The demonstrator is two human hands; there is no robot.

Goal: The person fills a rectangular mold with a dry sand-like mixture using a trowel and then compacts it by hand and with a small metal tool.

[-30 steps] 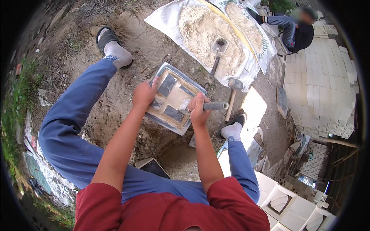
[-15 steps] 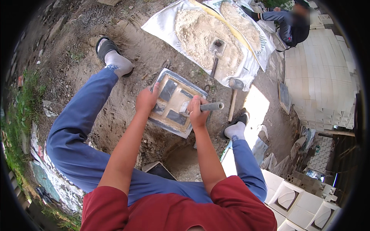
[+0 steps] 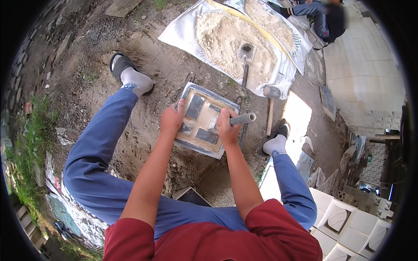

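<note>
A square grey mould (image 3: 213, 92) sits on the ground between my legs. Dark rectangular plates (image 3: 195, 106) and pale sandy mix (image 3: 203, 114) fill its inside. My left hand (image 3: 172, 117) grips the mould's left edge, thumb on top and the other fingers mostly hidden. In my right hand (image 3: 227, 127) is a small trowel with a grey pipe-like handle (image 3: 244, 118), closed in the fingers. Its pale blade (image 3: 213, 123) reaches into the mould and is partly covered by the hand.
White sacks (image 3: 185, 32) spread with pale powder (image 3: 217, 39) lie beyond the mould. A square-headed, dark-handled tool (image 3: 247, 52) rests on the powder. Nearby is a mallet (image 3: 272, 92). Pale patterned blocks (image 3: 344, 217) are stacked at right. Another person (image 3: 311, 11) sits at far right.
The whole view has shifted slightly, with most things appearing a little lower and to the right. Both hands keep their holds on mould and trowel; the blade has barely moved.
</note>
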